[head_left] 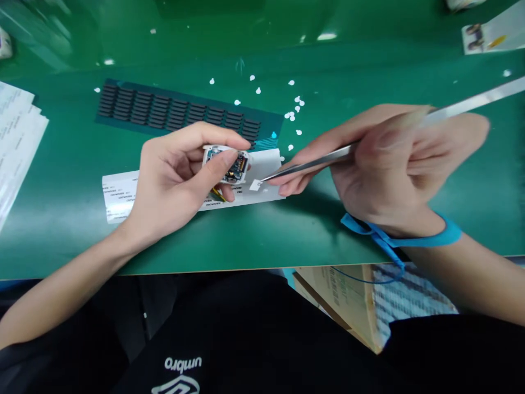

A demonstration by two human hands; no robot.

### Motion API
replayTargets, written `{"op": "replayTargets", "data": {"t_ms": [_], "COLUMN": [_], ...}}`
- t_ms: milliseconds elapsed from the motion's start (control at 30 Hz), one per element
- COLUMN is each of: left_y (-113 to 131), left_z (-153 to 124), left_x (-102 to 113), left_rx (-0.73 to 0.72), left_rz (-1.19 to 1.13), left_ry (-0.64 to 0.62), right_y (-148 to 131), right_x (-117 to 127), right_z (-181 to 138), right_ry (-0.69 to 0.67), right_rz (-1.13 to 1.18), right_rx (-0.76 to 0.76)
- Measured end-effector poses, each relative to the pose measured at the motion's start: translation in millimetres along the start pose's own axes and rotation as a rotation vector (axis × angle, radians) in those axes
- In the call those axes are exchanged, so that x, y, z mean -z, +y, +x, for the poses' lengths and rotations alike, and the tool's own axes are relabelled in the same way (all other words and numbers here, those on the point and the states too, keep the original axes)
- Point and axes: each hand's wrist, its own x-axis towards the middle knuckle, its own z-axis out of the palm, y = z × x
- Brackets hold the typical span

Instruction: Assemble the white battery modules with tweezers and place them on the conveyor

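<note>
My left hand (176, 180) pinches a small white-framed electronic module (230, 164) with an exposed circuit board, held just above a white label strip (123, 191) on the green mat. My right hand (394, 164) grips metal tweezers (311, 163). Their tips hold a tiny white square pad (255, 185) just right of the module. A blue strap (394, 238) circles my right wrist.
A dark sheet of rows of small black pads (172, 112) lies behind the hands. Small white bits (293, 106) are scattered on the green mat (82, 241). White paper sheets (16, 137) lie at the left edge. A cardboard box (348, 301) sits below the table edge.
</note>
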Motion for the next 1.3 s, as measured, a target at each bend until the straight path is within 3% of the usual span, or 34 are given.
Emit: {"op": "replayTargets", "data": {"t_ms": [200, 400, 600, 833, 1000, 1300], "left_y": [7.6, 2.6, 3.4, -0.3, 2.0, 4.0], "left_z": [-8.4, -14.2, -14.1, -15.6, -16.7, -17.8], "left_x": [-9.3, -14.0, -13.7, -15.3, -16.4, -17.2], "left_rx": [0.145, 0.036, 0.124, 0.028, 0.129, 0.124], "left_rz": [-0.019, -0.037, -0.001, -0.041, -0.012, 0.000], "left_ry": [-0.136, -0.193, -0.191, -0.204, -0.162, -0.175], "right_y": [1.2, 0.3, 2.4, 2.5, 2.3, 0.1], "right_x": [-4.7, -3.1, -0.9, -1.9, -2.2, -0.3], "right_z": [0.8, -1.7, 0.8, 0.1, 0.0, -0.1], "right_ry": [0.007, -0.068, -0.119, -0.089, -0.087, -0.100], "right_rz": [-0.027, -0.092, -0.077, -0.082, -0.090, -0.068], "right_rx": [0.013, -0.058, -0.082, -0.091, -0.088, -0.083]}}
